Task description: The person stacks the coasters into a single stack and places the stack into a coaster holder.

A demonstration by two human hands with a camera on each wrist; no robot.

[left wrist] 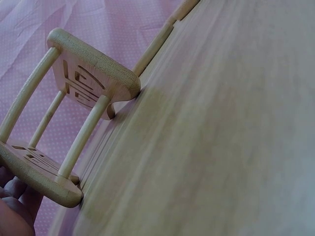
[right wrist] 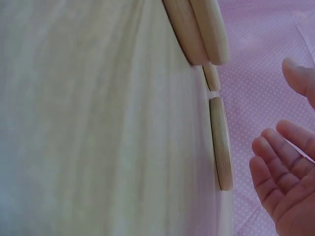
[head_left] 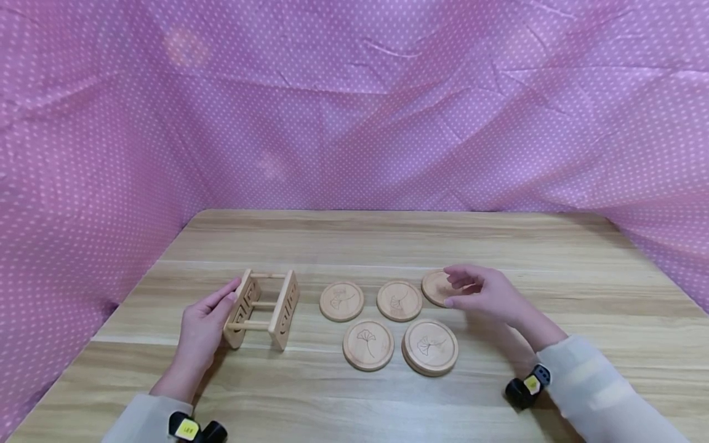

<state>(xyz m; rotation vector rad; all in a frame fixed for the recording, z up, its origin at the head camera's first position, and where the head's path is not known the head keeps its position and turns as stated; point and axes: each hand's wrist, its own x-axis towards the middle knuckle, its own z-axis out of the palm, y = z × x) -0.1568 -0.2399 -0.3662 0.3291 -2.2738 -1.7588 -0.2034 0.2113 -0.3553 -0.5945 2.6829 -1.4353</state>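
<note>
A small wooden coaster rack [head_left: 285, 311] with carved side panels joined by rods stands on the left of the table. My left hand [head_left: 202, 329] holds its left panel from outside, with the fingers [left wrist: 15, 189] against that panel in the left wrist view. Round wooden coasters with engraved leaf designs lie right of the rack. My right hand [head_left: 490, 295] hovers at the far right coaster [head_left: 434, 286], partly covering it in the head view. In the right wrist view the right hand's fingers [right wrist: 275, 167] are spread, apart from the coaster [right wrist: 221, 145], holding nothing.
Nearest me lie a single coaster [head_left: 368, 346] and a stack of coasters [head_left: 430, 347]. Two more, a left coaster [head_left: 341, 301] and a middle coaster [head_left: 399, 301], lie behind them. Pink dotted cloth [head_left: 354, 123] hangs around the wooden table [head_left: 332, 406].
</note>
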